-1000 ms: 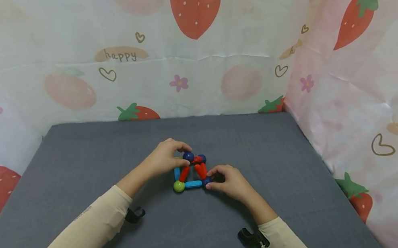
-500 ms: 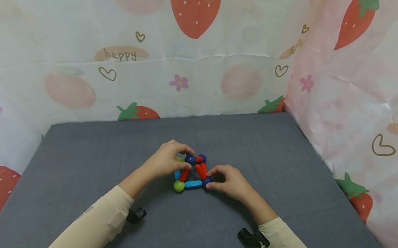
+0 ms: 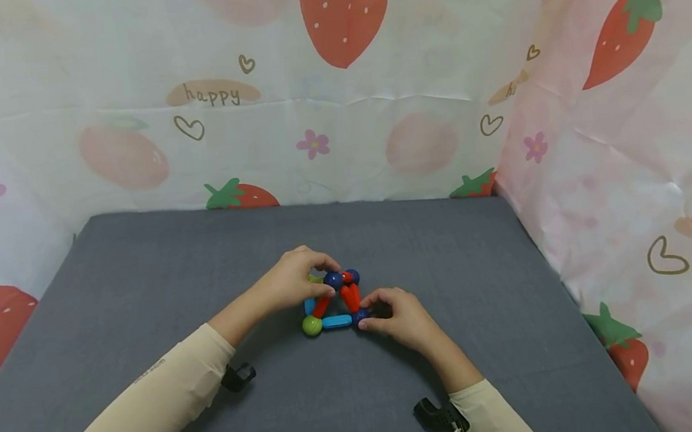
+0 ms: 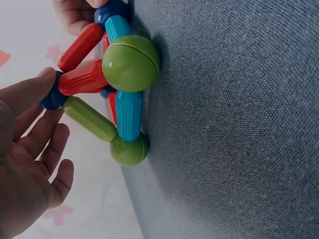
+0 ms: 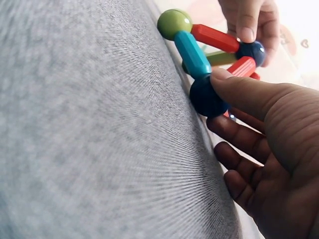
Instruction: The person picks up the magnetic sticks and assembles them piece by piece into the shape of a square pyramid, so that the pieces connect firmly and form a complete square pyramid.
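Note:
A pyramid-like frame of magnetic sticks and balls stands on the grey table, about mid-table in the head view. My left hand (image 3: pixel 297 276) pinches the dark blue ball (image 3: pixel 333 281) at its top between thumb and fingers. Red sticks (image 4: pixel 82 78) and a green stick (image 4: pixel 89 119) slope down from that ball. My right hand (image 3: pixel 402 317) pinches the dark blue ball (image 5: pixel 207 97) at the near right corner. From there a light blue stick (image 3: pixel 337 322) runs to a green ball (image 3: pixel 312 326) at the near left. Hands and sticks partly hide the far side.
The grey cloth-covered table (image 3: pixel 196 239) extends around the frame. A strawberry-print curtain (image 3: pixel 347 103) hangs behind it and along the sides. Black straps (image 3: pixel 238 377) sit at both wrists, below the cream sleeves (image 3: pixel 144 406).
My left hand has moved slightly down and to the right with the top ball, which sits lower over the sticks. The right hand stays at its corner ball.

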`<state>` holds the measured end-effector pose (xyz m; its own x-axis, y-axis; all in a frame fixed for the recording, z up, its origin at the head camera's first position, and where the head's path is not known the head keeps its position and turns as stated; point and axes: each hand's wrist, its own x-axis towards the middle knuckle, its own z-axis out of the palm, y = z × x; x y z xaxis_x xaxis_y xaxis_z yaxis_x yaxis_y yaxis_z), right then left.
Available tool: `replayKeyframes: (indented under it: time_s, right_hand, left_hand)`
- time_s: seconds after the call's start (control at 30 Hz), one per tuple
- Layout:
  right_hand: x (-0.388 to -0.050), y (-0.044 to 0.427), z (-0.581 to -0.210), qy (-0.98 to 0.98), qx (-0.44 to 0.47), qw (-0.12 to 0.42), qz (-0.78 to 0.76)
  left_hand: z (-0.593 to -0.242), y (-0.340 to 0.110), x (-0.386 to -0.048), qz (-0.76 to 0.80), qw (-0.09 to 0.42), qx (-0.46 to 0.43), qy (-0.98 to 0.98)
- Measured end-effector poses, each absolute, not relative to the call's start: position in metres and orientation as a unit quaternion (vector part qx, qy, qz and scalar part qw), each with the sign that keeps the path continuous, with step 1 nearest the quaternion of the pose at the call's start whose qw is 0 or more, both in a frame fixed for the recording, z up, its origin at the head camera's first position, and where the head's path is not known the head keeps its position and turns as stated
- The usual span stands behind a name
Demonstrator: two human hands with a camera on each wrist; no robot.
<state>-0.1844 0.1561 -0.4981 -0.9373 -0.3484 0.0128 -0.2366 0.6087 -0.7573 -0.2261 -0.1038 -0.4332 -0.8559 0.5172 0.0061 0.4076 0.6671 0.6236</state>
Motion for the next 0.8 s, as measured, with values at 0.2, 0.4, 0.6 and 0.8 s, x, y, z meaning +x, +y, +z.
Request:
replayKeyframes:
  time_s: [0.2, 0.4, 0.6, 0.8]
  right_hand:
    - [-0.1850, 0.1568, -0.4975, 0.893, -0.167, 0.071, -0.412]
    - [-0.1850, 0.1563, -0.4978, 0.895, -0.166, 0.069, -0.408]
    - [-0.1843, 0.1553, -0.4992, 0.895, -0.162, 0.065, -0.410]
    - [-0.1850, 0.1561, -0.5001, 0.897, -0.160, 0.065, -0.406]
  left_hand:
    - [-0.4307, -0.1022, -0.2274, 0.294, 0.080, 0.284, 0.909]
    - [-0.4292, -0.1002, -0.2296, 0.256, 0.070, 0.327, 0.907]
    - [-0.4293, -0.1002, -0.2320, 0.241, 0.080, 0.343, 0.904]
    - [-0.4301, -0.1010, -0.2343, 0.238, 0.085, 0.352, 0.901]
